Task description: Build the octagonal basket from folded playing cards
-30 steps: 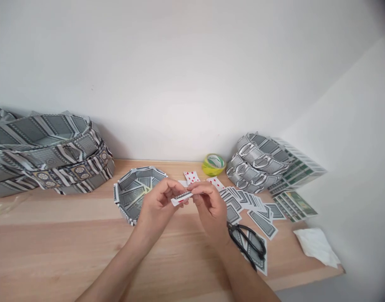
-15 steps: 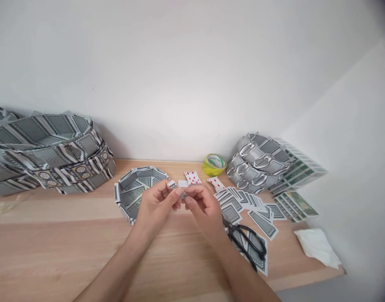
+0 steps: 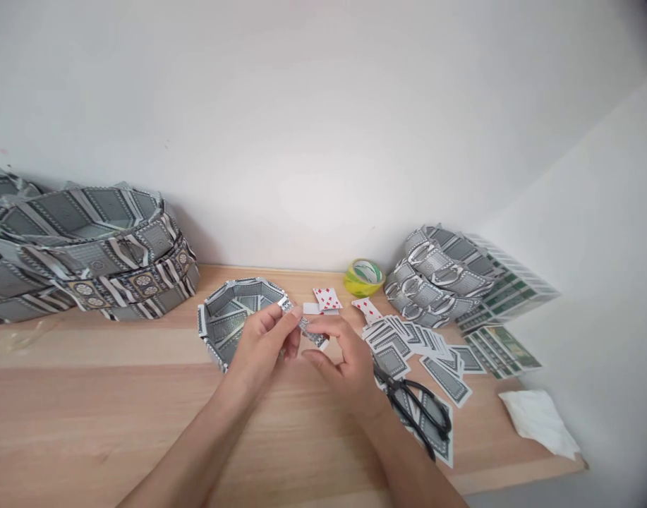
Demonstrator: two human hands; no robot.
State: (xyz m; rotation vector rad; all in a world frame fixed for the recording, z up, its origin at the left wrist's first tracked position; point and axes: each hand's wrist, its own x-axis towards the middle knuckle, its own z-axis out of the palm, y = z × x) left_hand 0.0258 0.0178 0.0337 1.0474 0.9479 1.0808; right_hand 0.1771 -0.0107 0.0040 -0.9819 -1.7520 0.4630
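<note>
A narrow folded strip of playing card (image 3: 317,337), patterned in grey and white, is pinched between the thumb and fingers of my left hand (image 3: 264,339). My right hand (image 3: 347,360) is at the strip's right end. Its forefinger lies against the strip while the thumb stands apart below. Just left of my left hand sits a shallow polygonal tray (image 3: 209,339) made of folded cards. Beyond the fingers lie red-diamond card pieces (image 3: 327,298) and a white card piece (image 3: 311,308).
Woven card baskets (image 3: 132,247) stand at left, another basket (image 3: 434,279) at back right. Beside it are a tape roll (image 3: 364,277) and green printed sheets (image 3: 506,349). Loose cards (image 3: 391,339), black-handled scissors (image 3: 418,409) and a white tissue (image 3: 540,423) lie on the right.
My right thumb has parted from its forefinger, and more of the folded strip now shows between my hands. The whole view has shifted slightly.
</note>
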